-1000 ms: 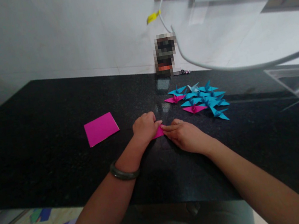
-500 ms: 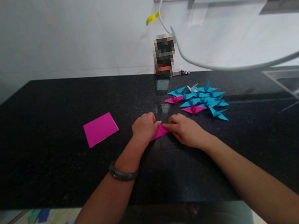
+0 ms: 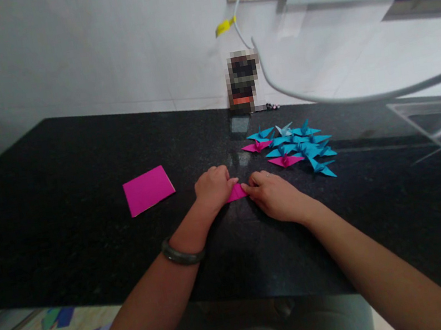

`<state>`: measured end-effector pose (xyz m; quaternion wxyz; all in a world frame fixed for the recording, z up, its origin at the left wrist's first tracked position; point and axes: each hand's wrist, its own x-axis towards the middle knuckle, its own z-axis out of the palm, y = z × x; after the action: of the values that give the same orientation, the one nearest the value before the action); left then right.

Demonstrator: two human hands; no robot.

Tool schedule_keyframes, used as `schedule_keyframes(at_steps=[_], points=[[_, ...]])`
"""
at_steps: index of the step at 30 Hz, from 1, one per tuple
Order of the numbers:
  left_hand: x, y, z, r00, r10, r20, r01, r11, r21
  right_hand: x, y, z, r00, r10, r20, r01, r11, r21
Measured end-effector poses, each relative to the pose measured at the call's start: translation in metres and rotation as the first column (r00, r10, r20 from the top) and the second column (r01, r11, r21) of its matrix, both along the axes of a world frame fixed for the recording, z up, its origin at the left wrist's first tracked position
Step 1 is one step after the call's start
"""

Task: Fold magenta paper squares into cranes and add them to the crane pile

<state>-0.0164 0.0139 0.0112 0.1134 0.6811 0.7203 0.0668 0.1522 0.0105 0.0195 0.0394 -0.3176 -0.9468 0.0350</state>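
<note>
A small folded piece of pink origami paper (image 3: 235, 193) lies on the dark counter between my hands. My left hand (image 3: 214, 187) is closed over its left end, fingers curled and thumb pressing near the top edge. At the right end, the fingertips of my right hand (image 3: 270, 195) pinch the paper's edge. Part of the paper is hidden under the left hand. To the left sits a flat stack of pink paper (image 3: 149, 191). Beyond my right hand stand several folded blue paper cranes (image 3: 302, 147), with a pink paper crane (image 3: 286, 161) at their near side.
A phone-like object (image 3: 243, 82), blurred out, leans against the wall, with a beaded string (image 3: 273, 106) beside it. A grey cable (image 3: 319, 100) hangs along the wall. At the right is a sink edge (image 3: 436, 137). Paper scraps (image 3: 64, 317) lie on the floor.
My right hand has shifted slightly down along the paper's right end. Less of the pink paper shows at its lower left. The left hand stays nearly still.
</note>
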Motion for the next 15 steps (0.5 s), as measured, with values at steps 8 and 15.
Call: schedule_keyframes(at_steps=[8, 15], points=[[-0.001, 0.001, 0.0, 1.0, 0.005, 0.007, -0.005, 1.0, -0.009, 0.02, -0.002, 0.008, 0.992, -0.115, -0.053, 0.111, 0.992, -0.062], [-0.001, -0.001, -0.002, 1.0, -0.003, 0.014, 0.002, 1.0, 0.026, -0.006, 0.003, -0.008, 0.891, -0.417, -0.182, 0.403, 0.909, -0.109]])
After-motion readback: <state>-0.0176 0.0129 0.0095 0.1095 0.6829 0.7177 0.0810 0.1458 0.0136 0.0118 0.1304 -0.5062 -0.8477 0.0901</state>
